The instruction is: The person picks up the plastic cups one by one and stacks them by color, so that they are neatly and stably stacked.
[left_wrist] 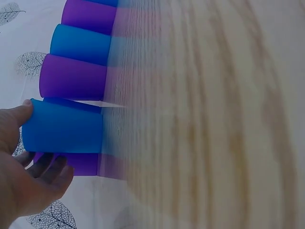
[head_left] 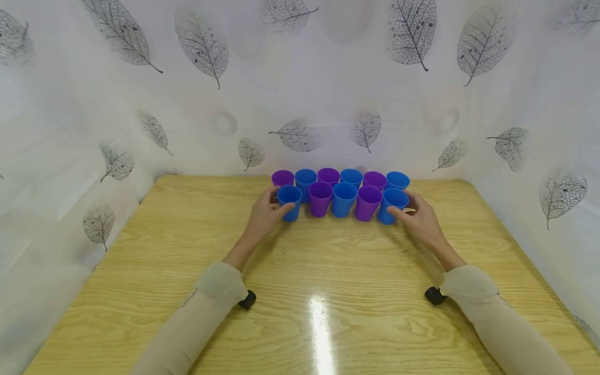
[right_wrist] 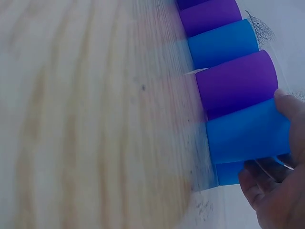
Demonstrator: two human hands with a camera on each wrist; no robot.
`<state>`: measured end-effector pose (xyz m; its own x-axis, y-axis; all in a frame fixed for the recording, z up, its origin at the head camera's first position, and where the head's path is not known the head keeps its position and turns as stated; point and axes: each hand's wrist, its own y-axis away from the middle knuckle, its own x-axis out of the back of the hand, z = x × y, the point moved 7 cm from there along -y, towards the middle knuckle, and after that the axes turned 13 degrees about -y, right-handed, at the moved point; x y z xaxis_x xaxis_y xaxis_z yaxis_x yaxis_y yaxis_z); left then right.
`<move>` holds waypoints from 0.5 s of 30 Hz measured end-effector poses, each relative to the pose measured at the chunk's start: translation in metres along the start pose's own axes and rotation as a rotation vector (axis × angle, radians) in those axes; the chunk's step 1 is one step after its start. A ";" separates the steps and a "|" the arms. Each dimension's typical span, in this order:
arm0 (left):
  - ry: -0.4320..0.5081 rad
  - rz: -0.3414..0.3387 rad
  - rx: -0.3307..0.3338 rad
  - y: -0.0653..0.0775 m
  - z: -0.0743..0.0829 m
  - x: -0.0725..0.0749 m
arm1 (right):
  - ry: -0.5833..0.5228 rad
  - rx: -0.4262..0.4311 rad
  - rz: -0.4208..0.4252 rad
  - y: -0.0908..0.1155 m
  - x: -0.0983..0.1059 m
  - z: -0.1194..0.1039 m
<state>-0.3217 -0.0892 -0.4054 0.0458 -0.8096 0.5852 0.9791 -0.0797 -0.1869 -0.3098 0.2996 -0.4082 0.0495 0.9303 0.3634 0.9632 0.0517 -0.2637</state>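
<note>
My left hand grips the blue cup at the left end of the front row. In the left wrist view its thumb lies at the rim, with the fingers along the cup's outer side. At the row's other end, my right hand holds another blue cup, thumb near the rim and fingers round the far side. Between them stand a purple cup, a blue cup and a second purple cup, all upright. A gap separates the left-hand cup from its purple neighbour.
Behind, a back row alternates purple and blue, from a purple cup to a blue cup, partly hidden by the front cups. The wooden table extends toward me. A leaf-patterned white backdrop rises beyond its far edge.
</note>
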 end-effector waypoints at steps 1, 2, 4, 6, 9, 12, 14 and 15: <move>-0.003 -0.004 0.002 0.000 0.000 0.000 | -0.003 0.001 0.000 0.000 0.000 0.000; -0.006 -0.008 0.007 0.000 -0.001 -0.001 | -0.005 0.000 0.001 0.000 0.000 0.000; -0.013 -0.019 0.019 0.000 -0.001 -0.001 | -0.006 -0.001 0.001 0.001 0.000 0.000; -0.020 -0.029 0.031 0.001 -0.002 -0.001 | -0.008 -0.009 0.002 0.002 0.000 0.000; -0.032 -0.050 0.046 0.002 -0.002 -0.001 | -0.006 -0.016 0.003 0.004 0.001 -0.002; -0.039 -0.072 0.056 0.003 -0.002 0.000 | -0.004 -0.019 0.004 0.008 0.003 -0.006; -0.038 -0.088 0.056 0.005 -0.003 0.000 | -0.006 -0.019 0.000 0.011 0.006 -0.008; -0.037 -0.095 0.053 0.006 -0.002 0.001 | -0.009 -0.019 -0.002 0.012 0.007 -0.009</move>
<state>-0.3166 -0.0917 -0.4079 -0.0419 -0.7779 0.6270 0.9885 -0.1236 -0.0872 -0.2956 0.3032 -0.4008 0.0455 0.9336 0.3555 0.9681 0.0465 -0.2462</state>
